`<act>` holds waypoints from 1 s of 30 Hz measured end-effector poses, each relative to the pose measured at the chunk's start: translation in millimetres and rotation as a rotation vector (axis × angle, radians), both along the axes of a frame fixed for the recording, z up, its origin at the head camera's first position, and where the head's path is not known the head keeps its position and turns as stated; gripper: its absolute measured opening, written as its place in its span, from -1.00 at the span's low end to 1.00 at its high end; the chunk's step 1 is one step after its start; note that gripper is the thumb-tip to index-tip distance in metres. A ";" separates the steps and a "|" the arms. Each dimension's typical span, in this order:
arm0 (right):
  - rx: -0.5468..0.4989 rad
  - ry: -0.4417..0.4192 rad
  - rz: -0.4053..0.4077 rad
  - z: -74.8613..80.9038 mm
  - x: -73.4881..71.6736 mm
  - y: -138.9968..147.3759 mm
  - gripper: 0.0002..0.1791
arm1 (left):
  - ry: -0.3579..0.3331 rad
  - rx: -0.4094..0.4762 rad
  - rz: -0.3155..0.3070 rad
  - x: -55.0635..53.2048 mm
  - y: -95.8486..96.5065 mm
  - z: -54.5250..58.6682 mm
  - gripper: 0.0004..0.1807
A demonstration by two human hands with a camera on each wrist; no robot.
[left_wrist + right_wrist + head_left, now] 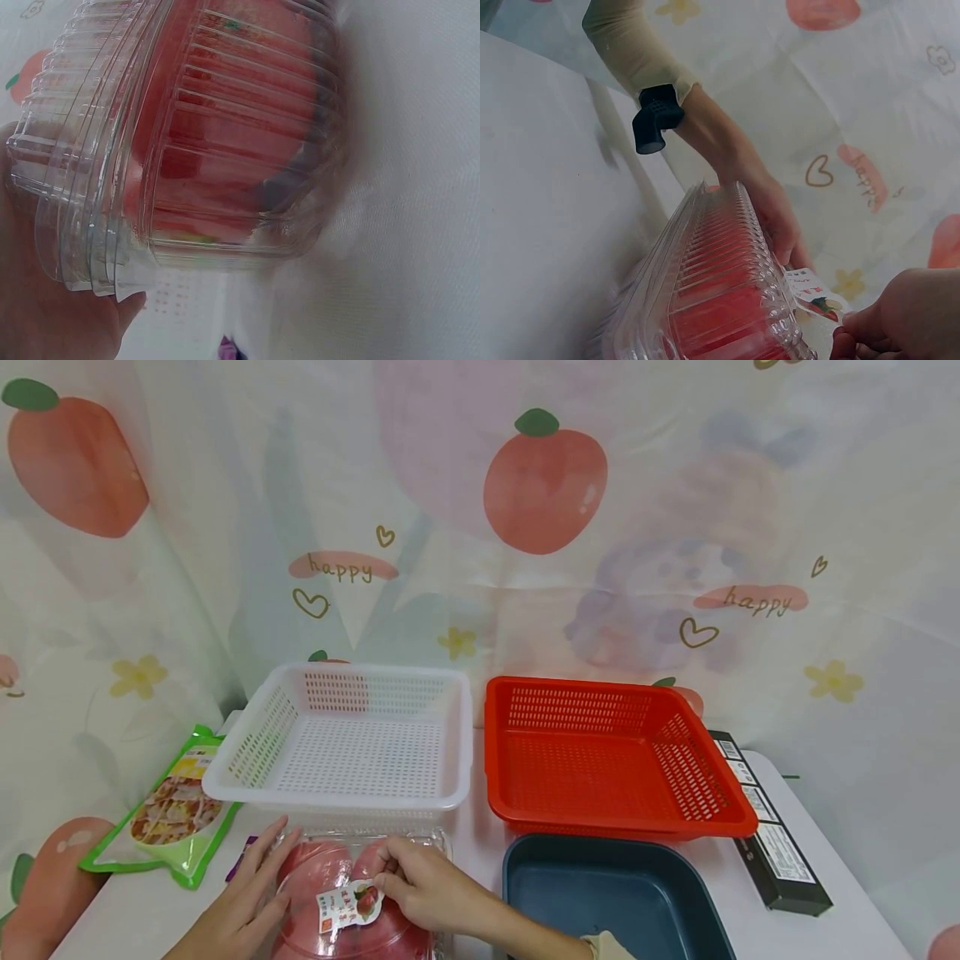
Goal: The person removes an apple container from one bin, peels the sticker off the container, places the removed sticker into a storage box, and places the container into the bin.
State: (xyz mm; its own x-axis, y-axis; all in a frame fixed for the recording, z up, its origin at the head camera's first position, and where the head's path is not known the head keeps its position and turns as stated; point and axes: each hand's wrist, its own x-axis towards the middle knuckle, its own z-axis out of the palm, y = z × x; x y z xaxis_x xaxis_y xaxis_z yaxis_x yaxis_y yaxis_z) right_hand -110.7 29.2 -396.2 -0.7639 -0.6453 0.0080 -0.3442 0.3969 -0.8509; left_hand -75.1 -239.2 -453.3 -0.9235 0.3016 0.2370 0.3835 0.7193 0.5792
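Observation:
A clear plastic clamshell box [408, 935] holding large red fruit stands at the table's front in the head view. My left hand [243, 893] rests along its left edge with fingers extended; the left wrist view shows that hand [60, 300] against the lid's ridged rim. Between thumb and fingers, my right hand [427, 881] pinches the right end of a white sticker [348, 906] with a fruit picture. From the right wrist view, the sticker [814, 292] stands partly away from the lid, its end at the fingertips of my right hand [900, 319].
Behind the box sits a white perforated basket [461, 777], with a red basket [615, 831] beside it. A dark blue tub [600, 852] is at front right. A green food bag [195, 852] lies left, and a long black-and-white box [795, 868] lies right.

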 end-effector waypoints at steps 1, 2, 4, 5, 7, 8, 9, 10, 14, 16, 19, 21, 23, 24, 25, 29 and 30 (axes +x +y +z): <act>0.000 0.006 0.001 -0.3 0.1 0.1 -0.95 | 0.000 -0.003 0.002 0.1 -0.1 -0.2 -0.23; 0.002 0.015 0.003 -0.5 0.1 0.2 -0.95 | 0.000 -0.003 0.003 0.2 -0.1 -0.4 -0.23; 0.004 0.031 0.008 -0.9 0.4 0.5 -0.95 | 0.001 -0.005 0.005 0.4 -0.2 -0.9 -0.23; 0.005 0.036 0.008 -1.1 0.4 0.6 -0.95 | 0.000 -0.006 0.006 0.4 -0.4 -1.2 -0.23; 0.007 0.038 0.012 -1.2 0.6 0.8 -0.96 | 0.000 0.002 0.003 0.7 -0.3 -1.6 -0.23; 0.008 0.037 0.015 -1.1 0.6 0.9 -0.96 | -0.003 0.007 0.002 0.8 -0.3 -1.8 -0.23; 0.009 0.035 0.017 -1.0 0.8 0.9 -0.96 | 0.000 0.008 0.000 0.8 -0.3 -1.9 -0.23; 0.009 0.034 0.020 -0.8 0.9 0.9 -0.96 | 0.000 0.011 -0.002 0.9 -0.3 -2.0 -0.23; 0.005 0.037 0.027 -0.4 1.5 0.5 -0.96 | 0.010 0.003 -0.003 1.3 -0.2 -2.2 -0.22; 0.005 0.052 0.027 -0.4 1.9 0.0 -0.96 | 0.011 0.002 -0.005 1.4 0.0 -2.2 -0.21; 0.010 0.071 0.025 -0.3 2.1 -0.3 -0.95 | 0.025 -0.011 -0.006 1.2 0.5 -2.3 -0.21; 0.010 0.081 0.024 -0.1 2.0 -0.4 -0.96 | 0.037 -0.019 -0.008 0.6 0.6 -2.2 -0.21; 0.012 0.082 0.026 0.2 1.6 -0.2 -0.96 | 0.029 -0.018 -0.006 -0.1 0.3 -2.0 -0.22; 0.015 0.088 0.026 0.2 1.3 -0.1 -0.95 | 0.013 -0.009 -0.005 -0.5 0.1 -1.7 -0.23; 0.014 0.088 0.027 0.3 1.0 0.0 -0.95 | -0.006 0.000 -0.002 -0.9 -0.2 -1.6 -0.24; 0.010 0.092 0.035 0.3 0.2 0.6 -0.96 | -0.053 0.042 -0.004 -1.7 -0.6 -0.9 -0.26; 0.005 0.086 0.038 0.1 0.2 0.8 -0.96 | -0.051 0.046 -0.008 -1.6 -0.5 -0.9 -0.26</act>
